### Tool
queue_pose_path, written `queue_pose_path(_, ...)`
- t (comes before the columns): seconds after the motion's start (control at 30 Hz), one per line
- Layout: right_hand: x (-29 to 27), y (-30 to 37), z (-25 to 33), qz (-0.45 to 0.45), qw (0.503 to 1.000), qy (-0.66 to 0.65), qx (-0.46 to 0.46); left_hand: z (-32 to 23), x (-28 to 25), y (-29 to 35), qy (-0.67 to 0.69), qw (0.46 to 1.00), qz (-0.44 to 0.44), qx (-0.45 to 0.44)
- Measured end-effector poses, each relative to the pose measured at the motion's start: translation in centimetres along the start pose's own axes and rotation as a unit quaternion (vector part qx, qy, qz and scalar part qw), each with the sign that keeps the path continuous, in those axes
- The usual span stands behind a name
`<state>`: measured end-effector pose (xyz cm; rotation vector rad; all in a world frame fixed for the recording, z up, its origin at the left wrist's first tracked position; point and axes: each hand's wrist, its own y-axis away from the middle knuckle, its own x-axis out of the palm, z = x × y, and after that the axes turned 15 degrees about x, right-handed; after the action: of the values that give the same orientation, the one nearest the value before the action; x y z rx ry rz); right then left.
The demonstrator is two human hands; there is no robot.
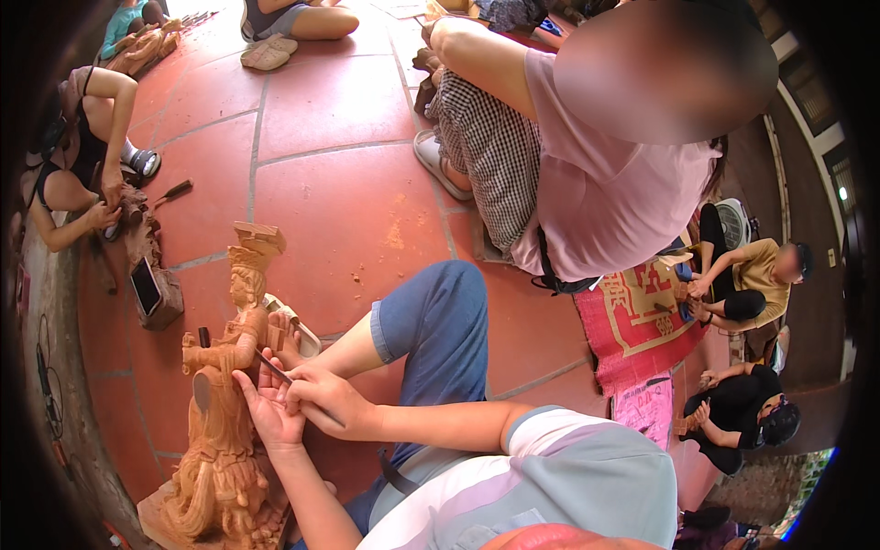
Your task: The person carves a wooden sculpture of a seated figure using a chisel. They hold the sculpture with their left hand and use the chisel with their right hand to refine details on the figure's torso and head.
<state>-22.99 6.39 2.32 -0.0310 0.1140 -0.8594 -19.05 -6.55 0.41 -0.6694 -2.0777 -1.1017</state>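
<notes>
A carved wooden statue (225, 440), a standing robed figure with a tall headdress, rises from a wooden base at the left front. My right hand (328, 400) is closed around a thin dark carving tool (275, 368), its far end pointing up and left towards the figure's arm. Below and beside it, my left hand (275, 414) is turned palm up with its fingers apart, against or very close to the statue's side. The tool crosses over the left fingers; whether they touch it, I cannot tell.
My bent leg (440, 321) and bare foot lie beside the statue. A phone (145, 286) rests on a wood block, with a dark-handled tool (174, 192) beyond. Several people sit around, one in a pink shirt (614, 202) close by. A red mat (642, 312) covers tiles at right.
</notes>
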Motion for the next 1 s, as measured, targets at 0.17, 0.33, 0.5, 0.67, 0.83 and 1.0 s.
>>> queue_pose_path(0.17,0.5,-0.1,0.2,-0.015,1.000,0.007,-0.024,-0.2,-2.2,-1.2,0.022,1.000,0.015,-0.016)
queue_pose_path(0.33,0.5,-0.2,-0.2,0.000,1.000,0.010,-0.018,-0.2,-1.7,-1.0,0.025,1.000,0.004,-0.012)
queue_pose_path(0.5,0.4,-0.3,0.6,-0.011,0.999,0.014,-0.027,-0.5,-2.6,-1.5,0.032,0.998,0.030,-0.036)
queue_pose_path(0.67,0.1,0.5,1.4,0.053,0.996,0.030,-0.069,-2.0,-4.8,-2.6,0.062,0.971,0.221,-0.062)
queue_pose_path(0.83,-0.1,0.3,0.7,0.017,0.999,-0.011,-0.026,-2.1,-2.2,-1.0,0.049,0.987,0.142,-0.056)
queue_pose_path(1.0,-0.3,0.1,-0.7,-0.005,0.998,0.058,-0.018,0.1,-2.8,-1.5,-0.014,0.998,0.053,-0.013)
